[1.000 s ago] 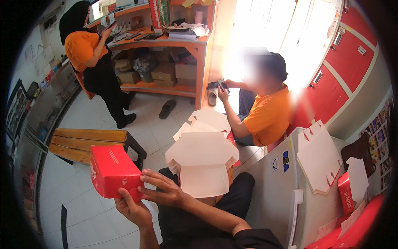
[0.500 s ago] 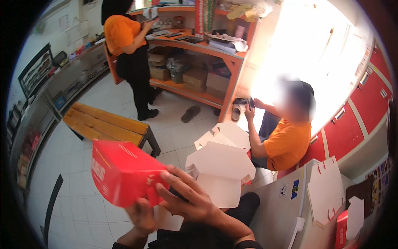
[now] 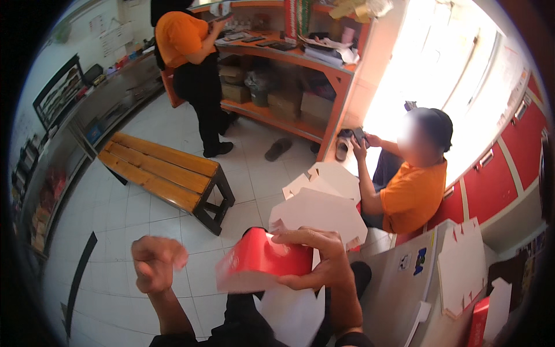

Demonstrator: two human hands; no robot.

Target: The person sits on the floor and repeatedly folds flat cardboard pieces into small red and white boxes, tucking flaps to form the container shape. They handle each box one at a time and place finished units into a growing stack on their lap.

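A folded red carton box [image 3: 257, 260], white inside, is held in front of me over my lap. My right hand [image 3: 321, 254] is closed on its right end, thumb below and fingers on top. Left of the box, apart from it, my left hand [image 3: 157, 263] is raised with loosely curled, slightly blurred fingers and nothing visible in them. A white flap [image 3: 292, 312] hangs below the box over my dark trousers. Just beyond, white unfolded cartons [image 3: 318, 211] lie in a stack with their flaps sticking out.
A wooden bench [image 3: 165, 170] stands ahead on the left. One person in an orange shirt [image 3: 182, 37] stands by an orange shelf counter [image 3: 272, 118]; another [image 3: 413, 191] sits at the right holding a phone. Flat cartons [image 3: 462, 269] lean on a grey cabinet [image 3: 393, 289] at my right.
My left hand has let go of the red box and moved left. The box has turned and shifted right and down in my right hand. The view has swung slightly left.
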